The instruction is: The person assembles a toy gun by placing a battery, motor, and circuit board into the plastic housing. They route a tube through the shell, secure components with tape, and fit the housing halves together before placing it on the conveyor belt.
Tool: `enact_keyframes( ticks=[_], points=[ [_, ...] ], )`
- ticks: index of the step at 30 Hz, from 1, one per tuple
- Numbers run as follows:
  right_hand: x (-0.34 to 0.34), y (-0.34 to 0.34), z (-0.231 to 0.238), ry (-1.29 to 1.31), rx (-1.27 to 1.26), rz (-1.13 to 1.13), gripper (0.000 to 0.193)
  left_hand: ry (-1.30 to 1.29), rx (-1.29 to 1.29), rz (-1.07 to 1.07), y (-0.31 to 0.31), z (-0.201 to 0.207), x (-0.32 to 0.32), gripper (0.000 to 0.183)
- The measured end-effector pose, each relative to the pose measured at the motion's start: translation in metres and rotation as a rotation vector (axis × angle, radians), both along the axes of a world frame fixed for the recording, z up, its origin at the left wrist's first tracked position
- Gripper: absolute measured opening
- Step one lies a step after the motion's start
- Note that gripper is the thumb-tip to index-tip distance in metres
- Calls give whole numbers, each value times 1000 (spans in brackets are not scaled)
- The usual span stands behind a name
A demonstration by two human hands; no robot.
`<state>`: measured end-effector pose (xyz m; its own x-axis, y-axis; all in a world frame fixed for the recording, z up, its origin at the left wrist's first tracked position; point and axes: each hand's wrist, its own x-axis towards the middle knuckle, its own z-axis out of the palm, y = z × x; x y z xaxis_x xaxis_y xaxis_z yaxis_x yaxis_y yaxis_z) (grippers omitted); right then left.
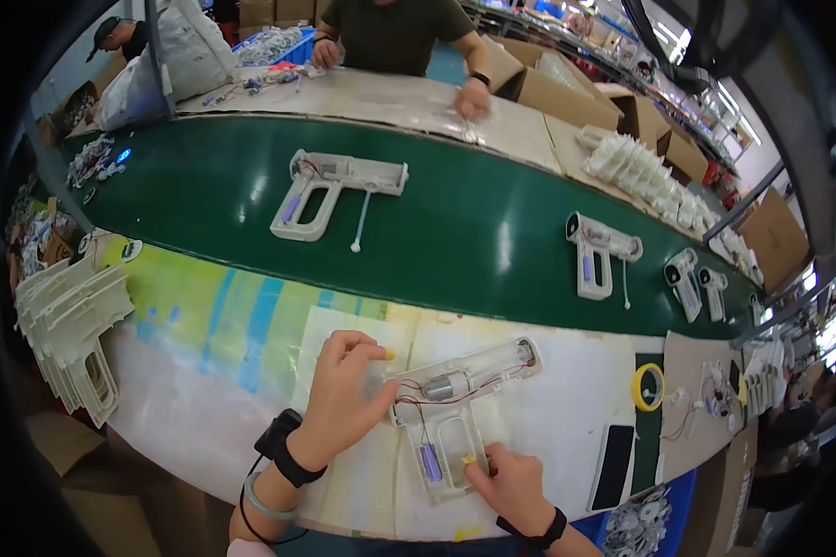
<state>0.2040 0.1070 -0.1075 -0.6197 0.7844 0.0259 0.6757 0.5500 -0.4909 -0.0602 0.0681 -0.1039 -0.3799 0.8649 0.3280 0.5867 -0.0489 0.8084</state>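
Observation:
A white gun-shaped plastic housing half (pixel 485 368) lies on the worktable before me, its inside facing up. It holds a silver motor (pixel 446 386), thin dark red wires and a purple cylindrical cell (pixel 430 462) in the handle. My left hand (pixel 344 399) is at the housing's left end, thumb and forefinger apart, the thumb close to the wires. A small yellow bit (pixel 389 354) shows at a left fingertip. My right hand (pixel 515 485) has its fingers curled at the handle's right side, thumb on the edge, beside another yellow bit (pixel 469 459).
A green conveyor belt (pixel 455 223) beyond the table carries several similar housings (pixel 320 218). Stacked white shells (pixel 70 325) stand at left. A yellow tape roll (pixel 648 387) and a dark phone (pixel 613 467) lie at right. Across the belt works another person (pixel 390 37).

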Motion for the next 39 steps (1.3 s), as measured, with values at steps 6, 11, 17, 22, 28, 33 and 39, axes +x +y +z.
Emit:
enact_keyframes(
  ticks=[6,11,17,22,28,33,39],
  points=[
    [-35,53,-9,-25,156,-3,23,-96,117,156,-5,-39,-19,26],
    [-65,128,-26,18,176,-80,25,1,68,125,-3,-50,-19,23],
    [-107,204,-36,7,242,-148,31,168,-15,135,-4,-60,-18,20],
    [-130,262,-50,-16,290,-192,33,237,-27,119,-3,-64,-20,20],
    [-130,288,-51,-105,321,-335,39,241,-54,120,-5,-52,-22,16],
    [-126,171,8,254,-181,-70,36,187,-84,111,-3,-48,-14,19],
    [-64,52,-8,669,-1186,79,21,286,-91,69,-10,-63,-25,23]
  ],
)
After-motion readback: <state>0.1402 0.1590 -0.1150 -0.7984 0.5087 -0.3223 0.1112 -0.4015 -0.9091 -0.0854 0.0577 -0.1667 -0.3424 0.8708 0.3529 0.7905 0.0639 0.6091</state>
